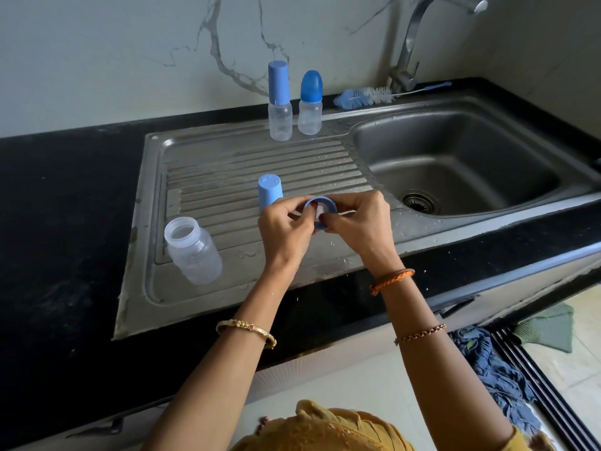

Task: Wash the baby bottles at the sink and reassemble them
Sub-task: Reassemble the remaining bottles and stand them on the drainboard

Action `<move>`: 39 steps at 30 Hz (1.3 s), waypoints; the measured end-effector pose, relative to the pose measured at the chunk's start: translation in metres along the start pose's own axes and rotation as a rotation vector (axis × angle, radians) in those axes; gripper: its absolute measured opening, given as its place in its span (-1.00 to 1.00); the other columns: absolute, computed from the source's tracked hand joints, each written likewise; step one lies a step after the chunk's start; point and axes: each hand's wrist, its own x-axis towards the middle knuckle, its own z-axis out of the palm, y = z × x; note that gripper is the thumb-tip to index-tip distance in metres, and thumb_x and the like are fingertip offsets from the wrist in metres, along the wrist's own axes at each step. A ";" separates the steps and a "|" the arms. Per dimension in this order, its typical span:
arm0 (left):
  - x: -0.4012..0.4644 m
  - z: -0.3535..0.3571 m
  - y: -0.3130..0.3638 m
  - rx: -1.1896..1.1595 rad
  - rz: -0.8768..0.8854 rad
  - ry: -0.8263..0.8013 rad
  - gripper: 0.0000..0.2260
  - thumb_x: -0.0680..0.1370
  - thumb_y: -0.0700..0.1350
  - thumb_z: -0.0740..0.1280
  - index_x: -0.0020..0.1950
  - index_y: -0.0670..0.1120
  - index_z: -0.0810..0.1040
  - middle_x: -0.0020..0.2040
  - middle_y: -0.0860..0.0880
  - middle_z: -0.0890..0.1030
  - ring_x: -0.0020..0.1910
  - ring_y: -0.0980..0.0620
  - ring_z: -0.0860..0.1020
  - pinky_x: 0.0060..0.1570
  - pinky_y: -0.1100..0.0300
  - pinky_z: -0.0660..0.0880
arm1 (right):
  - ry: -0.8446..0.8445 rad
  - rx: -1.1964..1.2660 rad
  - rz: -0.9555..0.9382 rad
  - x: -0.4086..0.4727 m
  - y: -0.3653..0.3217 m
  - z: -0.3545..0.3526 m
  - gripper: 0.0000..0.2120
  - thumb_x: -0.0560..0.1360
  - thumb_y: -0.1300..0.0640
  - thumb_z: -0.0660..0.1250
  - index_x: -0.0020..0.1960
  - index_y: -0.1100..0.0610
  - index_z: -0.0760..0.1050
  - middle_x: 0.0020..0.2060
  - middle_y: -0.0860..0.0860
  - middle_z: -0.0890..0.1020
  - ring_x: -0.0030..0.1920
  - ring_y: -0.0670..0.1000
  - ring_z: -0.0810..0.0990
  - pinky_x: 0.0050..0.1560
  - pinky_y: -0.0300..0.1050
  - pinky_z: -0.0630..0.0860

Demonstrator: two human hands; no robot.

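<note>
Both hands hold a blue screw ring (326,203) above the drainboard, with something pale inside it. My left hand (284,227) pinches its left side and my right hand (356,222) pinches its right side. An open clear bottle body (193,250) stands on the drainboard at the left. A blue cap (269,191) stands just behind my left hand. Two assembled bottles stand at the back: one with a tall cap (279,100), one with a rounded cap (310,102).
The steel sink basin (455,164) with its drain lies to the right, under a tap (413,43). A blue-and-white bottle brush (364,96) lies behind the sink rim. Black countertop (65,206) surrounds the drainboard (227,170). Cloths lie on the floor at the lower right.
</note>
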 end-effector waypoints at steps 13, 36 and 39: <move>-0.001 0.002 0.014 0.025 0.243 -0.078 -0.78 0.45 -0.29 0.36 0.02 -0.04 0.63 -0.25 0.11 0.40 -0.25 -0.08 0.56 -0.17 -0.10 0.59 | 0.253 0.100 0.072 0.004 0.001 0.007 -0.80 0.35 0.31 0.33 -0.15 0.13 0.69 -0.30 0.04 0.70 -0.26 -0.01 0.67 -0.12 0.03 0.61; -0.009 0.001 0.000 -0.112 -0.029 -0.079 -0.72 0.35 -0.30 0.43 0.03 -0.08 0.66 -0.24 0.16 0.65 -0.29 0.23 0.62 -0.19 0.34 0.55 | 0.059 -0.130 -0.036 0.001 0.008 -0.010 -0.93 0.32 0.26 0.45 -0.20 0.17 0.65 -0.40 0.06 0.65 -0.36 0.08 0.64 -0.31 0.02 0.60; -0.008 0.000 0.004 -0.110 0.000 -0.094 -0.70 0.36 -0.32 0.38 -0.06 0.05 0.65 -0.22 0.20 0.66 -0.27 0.17 0.64 -0.14 0.22 0.59 | 0.096 -0.036 -0.024 0.000 0.009 -0.008 -0.90 0.33 0.30 0.43 -0.26 0.12 0.63 -0.42 0.09 0.66 -0.40 0.05 0.66 -0.30 0.11 0.62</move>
